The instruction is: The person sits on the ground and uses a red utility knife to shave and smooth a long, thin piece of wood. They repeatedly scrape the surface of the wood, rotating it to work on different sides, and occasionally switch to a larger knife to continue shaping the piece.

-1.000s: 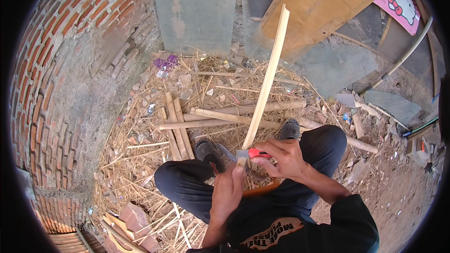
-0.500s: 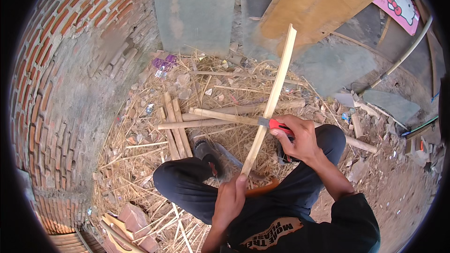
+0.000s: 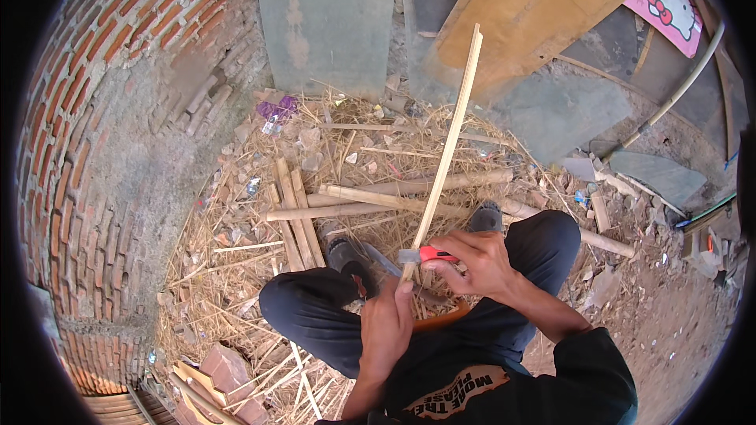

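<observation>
A long pale bamboo strip slants up and away from my lap. My left hand is closed round its near end. In my right hand is a red utility knife, gripped by its handle. The knife's wide grey blade lies across the strip, a short way beyond my left fingers. Under the strip's lower part, the curved blade of another tool shows between my shoes, partly hidden by my legs and hands.
Beyond my feet, bamboo pieces lie crossed on straw-covered ground, with upright slats beside them. A brick wall rises at left. Boards lean at the back. Broken bricks and thin sticks lie at lower left.
My right hand has drawn the knife down the strip toward my left hand. The strip's far end has tipped slightly left; my left hand keeps its hold.
</observation>
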Motion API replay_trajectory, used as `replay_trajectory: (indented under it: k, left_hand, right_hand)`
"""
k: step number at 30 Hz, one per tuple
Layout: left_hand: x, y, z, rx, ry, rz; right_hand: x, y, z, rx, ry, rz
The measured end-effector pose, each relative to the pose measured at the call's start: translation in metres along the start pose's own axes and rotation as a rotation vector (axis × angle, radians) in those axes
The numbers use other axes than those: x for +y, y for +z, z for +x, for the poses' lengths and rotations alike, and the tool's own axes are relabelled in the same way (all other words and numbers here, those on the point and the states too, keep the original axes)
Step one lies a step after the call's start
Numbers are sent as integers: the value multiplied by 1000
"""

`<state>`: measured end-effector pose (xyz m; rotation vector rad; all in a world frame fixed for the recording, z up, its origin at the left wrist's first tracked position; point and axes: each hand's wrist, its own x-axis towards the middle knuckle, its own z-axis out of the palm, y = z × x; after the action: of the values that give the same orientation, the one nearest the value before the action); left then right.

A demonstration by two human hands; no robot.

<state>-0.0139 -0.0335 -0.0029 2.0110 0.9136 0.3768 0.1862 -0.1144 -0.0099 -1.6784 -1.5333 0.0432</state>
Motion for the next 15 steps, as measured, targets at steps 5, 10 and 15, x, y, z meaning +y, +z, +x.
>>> replay_trajectory:
  k: [5, 10, 15]
  left_hand:
    - [-6, -1, -2, 5, -4, 22]
    - [-4, -4, -5, -9, -21, 15]
    - [-12, -2, -17, -28, -8, 74]
  right_hand:
    - [6, 2, 1, 59, -26, 4]
    - [4, -7, 10, 45, -39, -39]
    - [24, -24, 22, 125, 69, -51]
